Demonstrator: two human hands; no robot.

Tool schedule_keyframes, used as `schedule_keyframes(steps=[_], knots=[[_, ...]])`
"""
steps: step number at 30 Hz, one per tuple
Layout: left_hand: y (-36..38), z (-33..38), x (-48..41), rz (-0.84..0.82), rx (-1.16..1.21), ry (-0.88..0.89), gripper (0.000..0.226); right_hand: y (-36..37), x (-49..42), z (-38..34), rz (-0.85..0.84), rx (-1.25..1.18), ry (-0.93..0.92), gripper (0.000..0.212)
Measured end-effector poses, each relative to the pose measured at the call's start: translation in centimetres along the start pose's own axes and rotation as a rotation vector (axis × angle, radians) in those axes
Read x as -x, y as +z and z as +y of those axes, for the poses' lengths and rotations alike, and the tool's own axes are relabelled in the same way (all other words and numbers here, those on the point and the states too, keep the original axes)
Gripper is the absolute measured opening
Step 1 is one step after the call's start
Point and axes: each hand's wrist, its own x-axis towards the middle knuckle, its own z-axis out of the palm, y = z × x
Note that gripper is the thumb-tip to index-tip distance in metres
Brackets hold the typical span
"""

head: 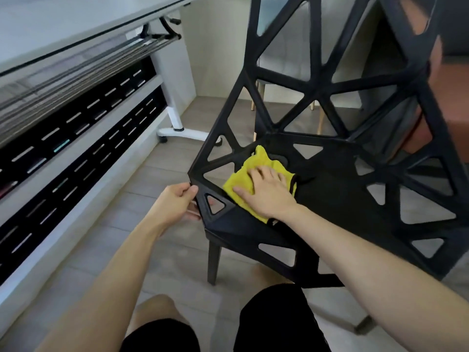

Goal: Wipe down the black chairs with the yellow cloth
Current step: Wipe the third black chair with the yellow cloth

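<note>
A black chair [337,189] with triangular cut-outs in its seat and back fills the middle and right of the view. A yellow cloth [253,171] with a dark trim lies spread on the left part of the seat. My right hand [266,191] lies flat on the cloth with straight fingers, pressing it onto the seat. My left hand [177,201] grips the chair's left front corner, thumb on top and fingers curled under the edge.
A white table [63,24] on a wheeled leg [175,118] stands at the upper left, above a long white and black slotted unit [83,138]. Wooden chair legs [320,120] stand on the grey plank floor behind the black chair. My knees are at the bottom.
</note>
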Motion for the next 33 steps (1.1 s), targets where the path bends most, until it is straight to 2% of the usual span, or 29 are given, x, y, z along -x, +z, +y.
schedule_keyframes(steps=[2,4,6,8,9,10,12,14,15,16,19,20,21,23,25,26,29,30,33], knots=[[-0.9,0.7,0.2,-0.036,-0.049,-0.059,0.030,-0.8,-1.7,1.0,0.047,0.039,-0.020,0.069],[-1.5,1.6,0.3,-0.009,-0.079,-0.098,0.022,-2.3,-4.1,1.9,0.023,0.030,-0.040,0.058],[-2.0,2.3,0.0,0.094,-0.112,-0.109,0.011,-4.2,-6.6,2.2,0.113,-0.149,0.089,0.050],[-2.2,2.8,-0.6,0.158,-0.146,-0.117,0.020,-5.6,-8.7,1.9,0.307,-0.282,0.319,0.044],[-2.3,2.8,-0.9,0.162,-0.152,-0.125,0.021,-5.5,-9.2,1.3,0.320,-0.244,0.371,0.043],[-2.4,2.6,-1.2,0.161,-0.152,-0.134,0.021,-4.7,-9.1,0.5,0.281,-0.196,0.349,0.044],[-2.5,2.3,-1.4,0.156,-0.148,-0.145,0.019,-2.5,-6.8,-1.4,0.190,-0.108,0.144,0.045],[-2.5,2.1,-1.1,0.152,-0.145,-0.140,0.017,-1.6,-3.5,-1.1,0.112,-0.222,-0.106,0.046],[-2.6,2.1,-1.1,0.145,-0.147,-0.130,0.017,-2.7,-3.3,0.2,0.083,-0.280,-0.175,0.048],[-2.6,2.3,-1.0,0.135,-0.151,-0.123,0.016,-3.9,-4.0,1.5,0.081,-0.306,-0.166,0.050],[-2.6,2.6,-1.3,0.115,-0.152,-0.117,0.015,-6.4,-8.5,3.2,0.289,-0.239,0.176,0.044],[-2.5,2.6,-1.2,0.117,-0.139,-0.114,0.015,-5.9,-8.9,2.0,0.298,-0.182,0.221,0.043],[-2.5,2.6,-1.0,0.120,-0.124,-0.107,0.016,-4.7,-8.4,0.1,0.276,-0.152,0.188,0.045],[-2.3,2.6,-0.7,0.124,-0.098,-0.104,0.018,-2.7,-5.4,-2.1,0.187,-0.190,-0.015,0.051],[-2.1,2.8,-0.3,0.116,-0.064,-0.111,0.017,-3.6,-4.0,-0.2,0.123,-0.270,-0.186,0.049],[-2.0,2.9,-0.2,0.111,-0.053,-0.109,0.016,-4.8,-4.6,1.2,0.130,-0.282,-0.180,0.047],[-1.9,3.0,-0.2,0.109,-0.048,-0.104,0.016,-6.2,-6.4,1.9,0.303,-0.375,0.074,0.046],[-1.8,3.1,-0.1,0.110,-0.045,-0.098,0.019,-5.3,-5.8,0.5,0.281,-0.363,0.030,0.048],[-1.3,2.9,0.1,0.118,-0.036,-0.089,0.023,-3.0,-3.3,-1.4,0.135,-0.359,-0.269,0.050]])
